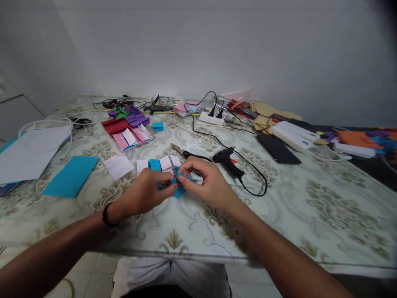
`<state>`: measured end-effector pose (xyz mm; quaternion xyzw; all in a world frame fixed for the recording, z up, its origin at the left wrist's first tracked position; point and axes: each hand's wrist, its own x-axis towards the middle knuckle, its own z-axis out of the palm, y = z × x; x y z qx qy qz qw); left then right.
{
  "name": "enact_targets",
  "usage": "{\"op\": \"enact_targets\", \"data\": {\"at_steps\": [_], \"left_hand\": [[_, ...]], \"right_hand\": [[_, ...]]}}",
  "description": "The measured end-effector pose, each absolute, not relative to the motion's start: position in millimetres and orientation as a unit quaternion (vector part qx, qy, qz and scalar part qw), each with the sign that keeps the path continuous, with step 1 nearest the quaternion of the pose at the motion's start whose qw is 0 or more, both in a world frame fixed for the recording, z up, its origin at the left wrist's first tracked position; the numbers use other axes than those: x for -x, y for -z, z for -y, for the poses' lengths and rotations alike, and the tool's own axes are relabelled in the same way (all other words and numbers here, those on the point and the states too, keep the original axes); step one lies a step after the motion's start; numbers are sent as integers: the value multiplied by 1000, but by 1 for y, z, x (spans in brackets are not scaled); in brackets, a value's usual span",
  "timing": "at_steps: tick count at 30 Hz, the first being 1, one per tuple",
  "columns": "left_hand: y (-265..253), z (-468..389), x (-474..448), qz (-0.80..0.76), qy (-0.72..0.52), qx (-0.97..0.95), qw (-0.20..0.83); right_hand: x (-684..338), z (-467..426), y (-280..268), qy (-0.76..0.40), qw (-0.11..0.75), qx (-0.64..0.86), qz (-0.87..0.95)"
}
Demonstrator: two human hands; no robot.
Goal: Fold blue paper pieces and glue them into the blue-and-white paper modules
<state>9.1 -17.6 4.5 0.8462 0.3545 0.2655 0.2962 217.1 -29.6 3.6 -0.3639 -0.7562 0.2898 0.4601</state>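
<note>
Between my two hands is a small folded piece of blue paper point(180, 191), partly covered by the fingers. My left hand point(150, 188) pinches its left side between thumb and fingers. On the other side, the thumb and fingertips of my right hand point(206, 180) are closed on the same paper. Just behind the hands lie small folded white and blue paper pieces point(155, 164). Scissors point(182, 152) rest beyond my right hand, blades to the left. A black glue gun point(228, 161) lies to its right, its cord looping on the table.
Blue sheet point(71, 176), white square point(118, 166) and large white sheets point(34, 153) lie left. Folded coloured papers point(132, 134) sit behind. A power strip point(211, 118) with plugged cords stands at the back. Right are a black phone point(278, 148) and a white device point(293, 134).
</note>
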Motion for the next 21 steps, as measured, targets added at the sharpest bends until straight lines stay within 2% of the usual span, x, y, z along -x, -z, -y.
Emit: {"op": "enact_targets", "data": {"at_steps": [5, 21], "left_hand": [[-3, 19, -11, -330, -257, -853, 313], [-6, 21, -11, -314, -269, -871, 264]], "right_hand": [[-215, 33, -4, -289, 461, 335, 769], [-215, 33, -5, -296, 471, 315, 769]]}}
